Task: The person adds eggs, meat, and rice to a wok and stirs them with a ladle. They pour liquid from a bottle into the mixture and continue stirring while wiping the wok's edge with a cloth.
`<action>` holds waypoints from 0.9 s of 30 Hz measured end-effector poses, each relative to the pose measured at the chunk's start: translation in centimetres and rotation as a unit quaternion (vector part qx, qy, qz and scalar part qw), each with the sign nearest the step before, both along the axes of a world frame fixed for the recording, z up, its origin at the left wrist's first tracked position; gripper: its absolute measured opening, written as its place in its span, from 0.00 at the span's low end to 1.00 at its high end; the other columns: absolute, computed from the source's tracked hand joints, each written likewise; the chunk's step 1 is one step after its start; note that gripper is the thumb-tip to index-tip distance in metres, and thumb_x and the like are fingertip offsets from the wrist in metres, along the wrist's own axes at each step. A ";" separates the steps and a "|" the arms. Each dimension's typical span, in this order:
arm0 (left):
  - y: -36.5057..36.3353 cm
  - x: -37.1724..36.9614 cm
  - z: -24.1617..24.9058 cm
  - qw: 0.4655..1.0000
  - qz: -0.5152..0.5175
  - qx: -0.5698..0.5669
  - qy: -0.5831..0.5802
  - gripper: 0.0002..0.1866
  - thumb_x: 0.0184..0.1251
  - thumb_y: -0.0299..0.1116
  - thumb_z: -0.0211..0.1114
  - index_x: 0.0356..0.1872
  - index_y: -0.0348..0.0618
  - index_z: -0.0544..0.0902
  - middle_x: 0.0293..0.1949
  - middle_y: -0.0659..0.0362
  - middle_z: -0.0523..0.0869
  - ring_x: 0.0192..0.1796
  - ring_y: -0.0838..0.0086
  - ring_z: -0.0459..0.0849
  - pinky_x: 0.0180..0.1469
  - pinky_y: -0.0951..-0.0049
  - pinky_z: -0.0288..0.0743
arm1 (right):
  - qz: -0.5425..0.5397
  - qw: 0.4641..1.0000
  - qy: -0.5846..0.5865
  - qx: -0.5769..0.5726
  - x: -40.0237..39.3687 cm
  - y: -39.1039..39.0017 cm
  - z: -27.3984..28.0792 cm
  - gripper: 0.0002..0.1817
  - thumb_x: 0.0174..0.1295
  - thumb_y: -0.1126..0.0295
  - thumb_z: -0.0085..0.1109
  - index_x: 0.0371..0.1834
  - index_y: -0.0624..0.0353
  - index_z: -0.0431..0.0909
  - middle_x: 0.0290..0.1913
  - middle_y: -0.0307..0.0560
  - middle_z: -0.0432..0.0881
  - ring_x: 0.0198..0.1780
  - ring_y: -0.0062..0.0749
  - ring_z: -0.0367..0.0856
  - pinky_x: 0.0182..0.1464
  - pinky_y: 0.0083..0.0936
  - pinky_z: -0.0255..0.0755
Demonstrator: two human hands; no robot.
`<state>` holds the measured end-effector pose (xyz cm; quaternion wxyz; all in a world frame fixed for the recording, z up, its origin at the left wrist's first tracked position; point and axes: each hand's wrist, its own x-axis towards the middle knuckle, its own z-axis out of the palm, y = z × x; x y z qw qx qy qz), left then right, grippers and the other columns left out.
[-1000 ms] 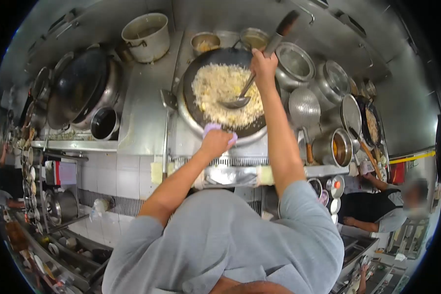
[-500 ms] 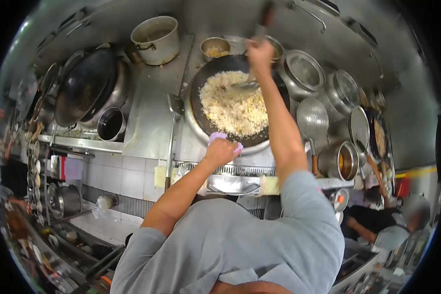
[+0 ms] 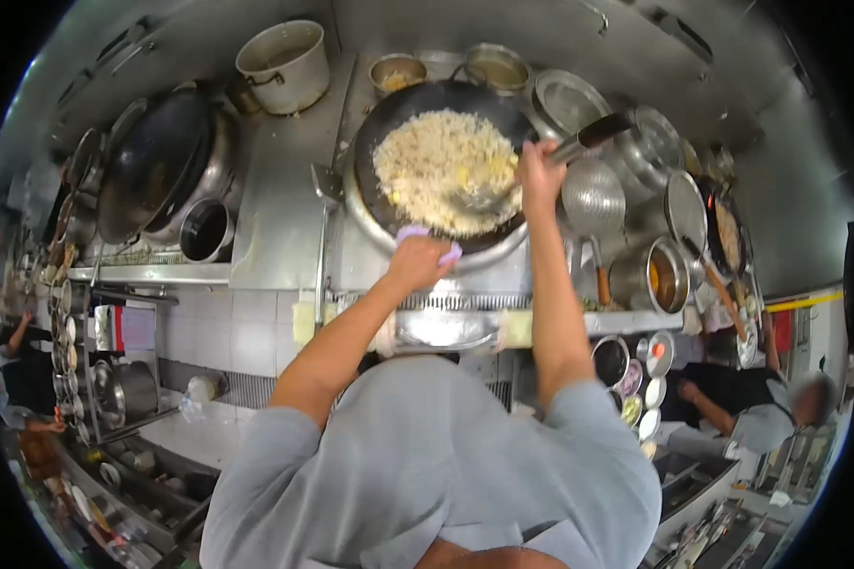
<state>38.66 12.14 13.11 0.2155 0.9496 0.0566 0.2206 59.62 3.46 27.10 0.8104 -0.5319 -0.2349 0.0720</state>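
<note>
A dark wok [image 3: 370, 133] holds a heap of fried rice [image 3: 427, 156] with yellow bits that look like egg. My right hand [image 3: 541, 177] is closed around the shaft of a ladle [image 3: 584, 140]. Its dark grip sticks out to the upper right, and its metal bowl lies in the rice at the wok's right side, slightly blurred. At the wok's near edge my left hand [image 3: 421, 265] is closed on a purple cloth [image 3: 411, 232], pressed against the rim. How the fingers grip the rim underneath is hidden.
Left of the wok a long-handled spatula [image 3: 326, 190] rests on the steel counter. A big pot [image 3: 289, 76] and small bowls [image 3: 397, 73] stand behind. On the right are a perforated skimmer [image 3: 593, 197] and a pot with a ladle [image 3: 659, 275]. A co-worker [image 3: 750, 412] is at far right.
My right hand has come down and to the right with the ladle, whose handle now tilts rightward. The ladle's bowl has shifted toward the wok's near right. My left hand stays at the rim.
</note>
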 end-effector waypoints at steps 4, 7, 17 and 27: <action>0.0 0.4 1.5 0.998 -0.003 0.007 0.059 0.14 0.63 0.45 0.66 0.27 0.46 0.85 0.25 0.50 0.87 0.30 0.55 0.86 0.35 0.55 0.78 | -0.056 0.991 0.109 0.059 -0.9 1.5 2.8 0.16 0.66 0.77 0.59 0.28 0.49 0.62 0.17 0.30 0.56 0.15 0.20 0.56 0.18 0.26 0.54; -0.8 -0.8 1.4 0.998 -0.004 0.007 0.065 0.14 0.64 0.45 0.65 0.28 0.46 0.86 0.25 0.50 0.87 0.29 0.54 0.87 0.35 0.55 0.78 | 0.055 0.986 0.152 0.043 -2.4 4.5 1.1 0.16 0.65 0.78 0.59 0.28 0.49 0.61 0.17 0.29 0.55 0.15 0.19 0.55 0.19 0.25 0.54; -0.8 0.0 1.2 0.997 0.011 0.022 0.074 0.13 0.66 0.44 0.63 0.32 0.47 0.87 0.27 0.51 0.88 0.32 0.56 0.87 0.38 0.55 0.79 | 0.104 0.995 -0.002 -0.010 -1.0 14.0 3.7 0.13 0.63 0.73 0.63 0.26 0.52 0.68 0.18 0.33 0.67 0.17 0.21 0.65 0.22 0.26 0.62; -1.1 -0.1 1.1 0.999 0.016 -0.001 0.041 0.16 0.70 0.46 0.60 0.30 0.46 0.86 0.26 0.51 0.87 0.31 0.55 0.86 0.41 0.54 0.77 | -0.001 0.981 -0.150 -0.123 -0.2 13.2 -2.2 0.10 0.59 0.69 0.63 0.27 0.64 0.75 0.23 0.50 0.78 0.28 0.33 0.76 0.35 0.33 0.71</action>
